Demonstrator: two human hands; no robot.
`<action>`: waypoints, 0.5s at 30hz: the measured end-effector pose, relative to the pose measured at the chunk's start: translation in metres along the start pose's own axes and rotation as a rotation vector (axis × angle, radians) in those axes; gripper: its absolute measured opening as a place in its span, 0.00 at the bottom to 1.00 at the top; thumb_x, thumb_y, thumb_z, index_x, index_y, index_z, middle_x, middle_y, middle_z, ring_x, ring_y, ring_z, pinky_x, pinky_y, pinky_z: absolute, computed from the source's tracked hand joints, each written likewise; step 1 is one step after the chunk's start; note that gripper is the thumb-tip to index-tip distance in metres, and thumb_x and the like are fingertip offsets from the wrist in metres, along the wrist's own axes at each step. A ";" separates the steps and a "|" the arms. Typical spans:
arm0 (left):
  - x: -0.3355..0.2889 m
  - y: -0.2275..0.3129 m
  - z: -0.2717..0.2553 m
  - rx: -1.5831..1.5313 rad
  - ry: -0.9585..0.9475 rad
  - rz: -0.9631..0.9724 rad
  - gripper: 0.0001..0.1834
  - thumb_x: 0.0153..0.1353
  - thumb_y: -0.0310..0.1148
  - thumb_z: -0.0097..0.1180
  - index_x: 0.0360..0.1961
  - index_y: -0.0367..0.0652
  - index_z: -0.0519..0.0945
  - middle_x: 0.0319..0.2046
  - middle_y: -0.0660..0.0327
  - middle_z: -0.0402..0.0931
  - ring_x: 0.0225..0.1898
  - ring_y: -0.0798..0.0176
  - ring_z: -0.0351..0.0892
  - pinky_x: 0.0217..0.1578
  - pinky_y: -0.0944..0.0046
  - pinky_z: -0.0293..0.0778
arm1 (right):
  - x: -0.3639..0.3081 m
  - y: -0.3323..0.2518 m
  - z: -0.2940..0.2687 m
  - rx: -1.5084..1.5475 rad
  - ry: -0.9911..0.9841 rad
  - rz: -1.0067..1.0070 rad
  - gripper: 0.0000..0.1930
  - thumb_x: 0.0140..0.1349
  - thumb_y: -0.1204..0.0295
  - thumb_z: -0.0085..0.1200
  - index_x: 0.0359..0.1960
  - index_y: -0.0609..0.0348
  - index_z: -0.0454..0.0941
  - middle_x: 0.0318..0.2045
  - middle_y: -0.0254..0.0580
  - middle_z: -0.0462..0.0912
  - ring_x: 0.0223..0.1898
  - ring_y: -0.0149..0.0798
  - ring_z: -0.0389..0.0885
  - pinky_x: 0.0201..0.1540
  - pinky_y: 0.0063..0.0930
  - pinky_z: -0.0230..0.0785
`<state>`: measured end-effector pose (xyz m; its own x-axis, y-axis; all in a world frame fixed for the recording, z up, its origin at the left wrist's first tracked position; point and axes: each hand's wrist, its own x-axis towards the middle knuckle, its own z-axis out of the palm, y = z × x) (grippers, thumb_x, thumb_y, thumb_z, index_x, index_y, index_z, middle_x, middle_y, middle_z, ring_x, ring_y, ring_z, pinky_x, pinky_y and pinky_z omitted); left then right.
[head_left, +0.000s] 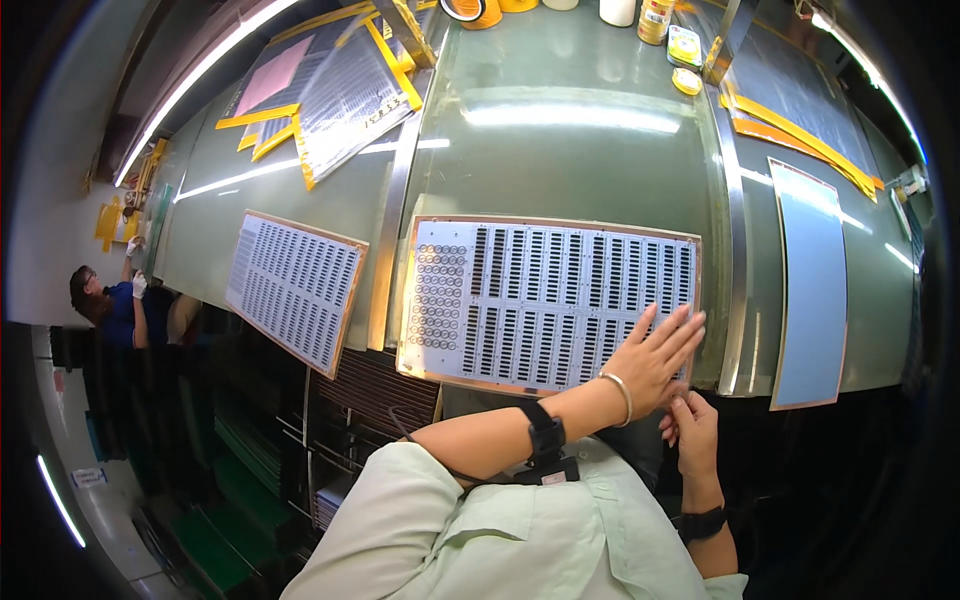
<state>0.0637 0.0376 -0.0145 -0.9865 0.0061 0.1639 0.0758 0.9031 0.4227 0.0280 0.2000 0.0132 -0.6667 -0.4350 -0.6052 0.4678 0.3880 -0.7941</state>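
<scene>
In front of me a flat circuit panel [555, 290] lies on the glass-like green tabletop. It has a copper-coloured edge, rows of black bars and a block of rings at its left end. My left hand [652, 362] rests on the panel's near right part, palm down with fingers stretched out. Just below it, at the near right corner, my right hand [692, 432] is closed in a pinch. What the right fingertips hold, if anything, is too small to make out. A bracelet and a black band circle my left arm; another black band is on my right wrist.
A similar patterned panel [297, 290] lies to the left, a plain pale-blue panel [808, 285] to the right. Metal strips [735, 240] divide the tabletop. Yellow-edged film sheets [350, 105] lie far left; tape rolls, jars and tins [684, 48] stand at the back. A person [118, 300] works far left.
</scene>
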 end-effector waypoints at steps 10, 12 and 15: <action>-0.012 -0.014 -0.021 -0.311 -0.040 0.096 0.35 0.58 0.36 0.58 0.66 0.39 0.62 0.69 0.51 0.53 0.71 0.49 0.48 0.67 0.44 0.46 | 0.006 0.009 0.005 0.041 0.079 -0.138 0.11 0.67 0.70 0.49 0.26 0.59 0.71 0.15 0.31 0.72 0.14 0.22 0.67 0.17 0.15 0.58; -0.014 -0.039 -0.045 -0.306 0.167 -0.067 0.31 0.57 0.31 0.59 0.62 0.35 0.66 0.64 0.44 0.61 0.67 0.44 0.58 0.66 0.48 0.53 | 0.006 0.006 -0.001 0.079 0.051 -0.101 0.12 0.68 0.68 0.49 0.27 0.60 0.73 0.16 0.34 0.75 0.15 0.23 0.70 0.17 0.15 0.61; -0.056 -0.124 -0.082 -0.005 0.451 -0.349 0.31 0.61 0.35 0.56 0.63 0.33 0.64 0.64 0.42 0.60 0.67 0.42 0.57 0.66 0.49 0.51 | -0.002 -0.005 -0.011 -0.037 0.081 -0.052 0.13 0.68 0.66 0.49 0.30 0.64 0.76 0.17 0.39 0.78 0.16 0.26 0.75 0.19 0.18 0.64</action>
<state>0.1215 -0.1097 -0.0028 -0.7936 -0.4770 0.3778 -0.2416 0.8168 0.5238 0.0206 0.2081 0.0194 -0.7348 -0.3890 -0.5556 0.4106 0.3969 -0.8209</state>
